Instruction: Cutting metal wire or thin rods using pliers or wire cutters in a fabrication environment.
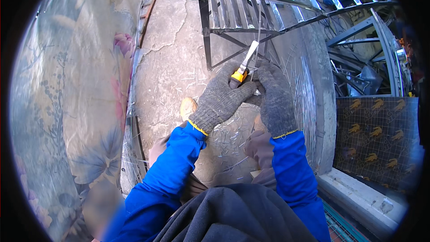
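Both hands meet in front of me in grey knitted gloves with yellow cuffs. My left hand (221,101) is closed round the black-and-orange handle of a scraper-like tool (251,53), whose pale flat blade points up and away. A thin metal rod (259,15) comes down from the slatted metal frame (242,11) and ends between the gloves. My right hand (274,94) is closed at the rod's lower end, its fingertips partly hidden. A small shiny piece shows between the two gloves, too small to name.
A floral sheet (80,85) hangs along the left. Thin metal offcuts (224,143) litter the concrete floor around my shoes. To the right are a low concrete ledge (324,121), a metal rack (385,54) and a dark patterned panel (374,134).
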Motion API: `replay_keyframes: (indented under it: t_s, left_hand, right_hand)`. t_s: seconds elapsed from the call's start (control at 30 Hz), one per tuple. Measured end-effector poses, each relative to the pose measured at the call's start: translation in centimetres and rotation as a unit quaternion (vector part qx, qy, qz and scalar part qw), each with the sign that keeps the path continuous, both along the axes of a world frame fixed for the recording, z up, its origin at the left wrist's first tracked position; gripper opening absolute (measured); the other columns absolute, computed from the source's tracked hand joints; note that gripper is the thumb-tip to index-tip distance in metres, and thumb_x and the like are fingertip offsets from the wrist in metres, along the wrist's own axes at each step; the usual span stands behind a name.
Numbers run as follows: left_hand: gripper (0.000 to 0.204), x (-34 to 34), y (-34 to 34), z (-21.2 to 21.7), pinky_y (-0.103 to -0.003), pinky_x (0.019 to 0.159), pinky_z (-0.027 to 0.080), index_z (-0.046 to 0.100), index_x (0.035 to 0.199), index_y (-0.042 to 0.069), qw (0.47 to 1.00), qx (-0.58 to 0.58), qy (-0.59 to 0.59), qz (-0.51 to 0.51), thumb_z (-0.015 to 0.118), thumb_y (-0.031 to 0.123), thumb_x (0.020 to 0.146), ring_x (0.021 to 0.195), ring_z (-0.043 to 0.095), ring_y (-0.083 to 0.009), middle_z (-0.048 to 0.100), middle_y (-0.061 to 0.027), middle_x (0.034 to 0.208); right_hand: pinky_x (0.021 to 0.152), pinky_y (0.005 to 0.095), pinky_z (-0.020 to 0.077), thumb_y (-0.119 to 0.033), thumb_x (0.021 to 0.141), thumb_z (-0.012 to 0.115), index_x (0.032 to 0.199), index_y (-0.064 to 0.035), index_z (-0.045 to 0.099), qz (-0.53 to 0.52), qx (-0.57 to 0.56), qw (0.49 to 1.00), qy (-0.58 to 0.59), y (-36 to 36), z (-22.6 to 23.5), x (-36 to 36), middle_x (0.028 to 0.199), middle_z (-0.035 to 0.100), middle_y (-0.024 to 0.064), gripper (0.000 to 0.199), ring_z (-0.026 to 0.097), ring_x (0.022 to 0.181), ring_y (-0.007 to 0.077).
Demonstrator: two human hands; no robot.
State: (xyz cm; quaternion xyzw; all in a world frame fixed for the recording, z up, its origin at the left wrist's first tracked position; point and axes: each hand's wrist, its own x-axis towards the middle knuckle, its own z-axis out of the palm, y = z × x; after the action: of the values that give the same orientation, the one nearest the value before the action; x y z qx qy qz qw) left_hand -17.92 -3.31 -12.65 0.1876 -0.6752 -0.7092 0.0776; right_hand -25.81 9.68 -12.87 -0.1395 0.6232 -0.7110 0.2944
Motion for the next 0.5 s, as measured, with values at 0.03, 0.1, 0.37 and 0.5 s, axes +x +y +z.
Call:
replay_keyframes:
  t_s: [0.03, 0.1, 0.37, 0.5]
  left_hand:
    - [0.038, -0.2, 0.2, -0.1, -0.030, 0.077, 0.055, 0.054, 0.118, 0.003, 1.000, 0.002, 0.003, -0.002, 0.072, 0.014, 0.086, 0.085, 0.064, -0.0146, 0.064, -0.0072, 0.095]
    - [0.040, -0.2, 0.3, 0.0, -0.029, 0.073, 0.054, 0.053, 0.117, 0.003, 0.999, -0.015, -0.041, 0.024, 0.073, 0.017, 0.085, 0.081, 0.063, -0.0134, 0.063, -0.0074, 0.092]
    - [0.040, 0.0, -0.8, 0.6, -0.026, 0.063, 0.051, 0.051, 0.116, 0.002, 0.998, -0.030, -0.031, 0.042, 0.071, 0.017, 0.085, 0.071, 0.063, -0.0129, 0.061, -0.0063, 0.088]
    - [0.041, 1.2, -1.6, 3.0, -0.026, 0.063, 0.051, 0.055, 0.116, 0.003, 0.990, 0.125, -0.035, -0.054, 0.072, 0.014, 0.081, 0.073, 0.063, -0.0123, 0.061, -0.0036, 0.087]
  right_hand:
    - [0.075, 0.0334, 0.0635, -0.020, 0.101, 0.050, 0.132, 0.0001, 0.050, 0.022, 0.026, 0.995, 0.094, 0.4, -0.4, -0.4, 0.121, 0.055, 0.0157, 0.037, 0.062, 0.107, 0.0220]
    - [0.073, 0.0347, 0.0632, -0.020, 0.100, 0.052, 0.132, -0.0013, 0.051, 0.033, 0.004, 0.999, 0.016, 0.7, 0.1, -1.6, 0.119, 0.057, 0.0156, 0.037, 0.062, 0.107, 0.0217]
    - [0.080, 0.0324, 0.0569, -0.021, 0.096, 0.058, 0.133, -0.0074, 0.054, 0.002, 0.058, 0.998, -0.006, 1.4, 1.6, -2.6, 0.119, 0.062, 0.0155, 0.040, 0.064, 0.102, 0.0267]
    - [0.093, 0.0409, 0.0470, -0.016, 0.087, 0.069, 0.130, -0.0110, 0.058, -0.154, 0.230, 0.782, 0.559, 1.6, 0.2, -4.2, 0.120, 0.061, 0.0166, 0.044, 0.058, 0.112, 0.0355]
